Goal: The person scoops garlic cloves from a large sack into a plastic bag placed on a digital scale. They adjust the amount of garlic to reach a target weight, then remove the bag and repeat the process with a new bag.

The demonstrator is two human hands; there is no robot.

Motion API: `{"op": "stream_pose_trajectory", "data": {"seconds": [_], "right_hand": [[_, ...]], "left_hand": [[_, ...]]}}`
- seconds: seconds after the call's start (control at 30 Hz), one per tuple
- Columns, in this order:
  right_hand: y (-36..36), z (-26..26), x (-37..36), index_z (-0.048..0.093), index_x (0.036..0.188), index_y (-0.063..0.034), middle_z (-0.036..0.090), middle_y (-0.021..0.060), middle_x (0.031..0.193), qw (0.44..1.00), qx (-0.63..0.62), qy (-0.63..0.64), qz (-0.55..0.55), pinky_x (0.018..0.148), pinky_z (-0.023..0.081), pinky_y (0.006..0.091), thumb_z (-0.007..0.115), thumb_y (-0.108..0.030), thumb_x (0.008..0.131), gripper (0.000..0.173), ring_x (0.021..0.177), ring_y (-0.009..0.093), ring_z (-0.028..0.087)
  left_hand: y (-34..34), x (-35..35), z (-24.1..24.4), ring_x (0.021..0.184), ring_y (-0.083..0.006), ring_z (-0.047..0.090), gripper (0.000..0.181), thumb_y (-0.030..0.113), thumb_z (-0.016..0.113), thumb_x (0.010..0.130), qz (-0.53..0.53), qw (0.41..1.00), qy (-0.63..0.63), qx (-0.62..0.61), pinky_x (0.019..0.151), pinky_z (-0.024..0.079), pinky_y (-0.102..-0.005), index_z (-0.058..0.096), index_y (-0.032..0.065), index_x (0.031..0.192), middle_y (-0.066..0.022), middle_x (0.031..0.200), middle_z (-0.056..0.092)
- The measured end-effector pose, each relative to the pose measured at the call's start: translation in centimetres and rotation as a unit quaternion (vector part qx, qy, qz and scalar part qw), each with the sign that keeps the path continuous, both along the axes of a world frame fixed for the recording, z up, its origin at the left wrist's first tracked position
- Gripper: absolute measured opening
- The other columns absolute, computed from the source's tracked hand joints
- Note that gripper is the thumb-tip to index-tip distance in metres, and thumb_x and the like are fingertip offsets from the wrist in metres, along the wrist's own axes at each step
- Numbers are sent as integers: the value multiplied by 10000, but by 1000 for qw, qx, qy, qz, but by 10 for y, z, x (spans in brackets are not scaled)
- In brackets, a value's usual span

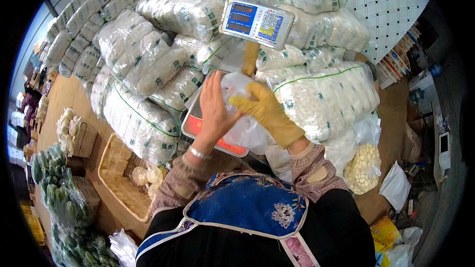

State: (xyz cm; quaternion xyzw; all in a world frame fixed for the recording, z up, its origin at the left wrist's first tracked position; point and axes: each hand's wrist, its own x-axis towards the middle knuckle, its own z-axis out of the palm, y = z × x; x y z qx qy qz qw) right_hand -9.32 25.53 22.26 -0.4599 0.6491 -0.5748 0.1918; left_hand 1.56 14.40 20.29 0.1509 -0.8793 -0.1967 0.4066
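Note:
A clear plastic bag [246, 131] spreads between my hands above the weighing scale's platform [237, 151], which bears red labels with writing. My bare left hand [214, 109] touches the bag's left side, its fingers straight and close together. On the other side, my right hand [272, 113] wears a yellow rubber glove. Its thumb and forefinger are spread apart over the film, their tips towards my left hand. Whether either hand grips the film is hard to see. The scale's display and keypad [256, 23] rise beyond the bag on a brown-wrapped post [251, 58].
Large plastic-wrapped bales [139, 111] are stacked on the left, with more bales [330, 100] on the right. A plastic crate [105, 181] with pale bundles stands at lower left, near bagged green vegetables [66, 200]. A bag of pale pieces [363, 168] sits at right.

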Motion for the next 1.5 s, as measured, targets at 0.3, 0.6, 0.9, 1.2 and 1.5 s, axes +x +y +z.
{"op": "stream_pose_trajectory", "data": {"seconds": [0.3, 0.6, 0.9, 1.2, 1.5], "right_hand": [[34, -48, -94, 534, 851, -59, 583, 171, 806, 822, 336, 415, -198, 654, 453, 404, 507, -88, 723, 134, 777, 329, 576], [30, -67, -88, 538, 1062, -36, 589, 103, 1009, 976, 153, -155, -20, 779, 446, 296, 559, -87, 774, 293, 915, 205, 571], [6, -45, -104, 542, 1052, -2, 570, 103, 961, 822, -277, -481, -127, 778, 474, 324, 532, -146, 811, 281, 856, 191, 558], [-26, -30, -49, 575, 962, -9, 603, 73, 854, 978, -16, -144, -152, 725, 464, 339, 669, -166, 718, 305, 745, 203, 572], [-50, -85, -90, 530, 960, -19, 592, 197, 851, 960, -30, 73, -270, 699, 459, 371, 477, -219, 788, 269, 800, 312, 577]], "left_hand": [[-48, 39, -30, 853, -190, 586, 229, 123, 501, 831, -216, 636, 172, 721, 723, 506, -347, 497, -3, 1022, -83, 950, 583], [-56, 73, -13, 1062, -269, 498, 438, 223, 487, 856, -336, 522, 287, 730, 919, 401, -395, 406, -25, 1208, -161, 1174, 495], [-106, 70, -64, 993, -274, 539, 453, 232, 529, 833, -287, 601, 244, 705, 840, 462, -418, 424, -23, 1193, -172, 1093, 538], [-130, 59, -69, 772, -115, 543, 283, 74, 536, 807, 32, 911, 158, 379, 656, 449, -227, 486, 4, 1077, -54, 887, 569], [-115, 72, -72, 794, -224, 560, 435, 324, 541, 810, 25, 962, 73, 261, 711, 445, -278, 461, -28, 1052, -135, 898, 557]]}}
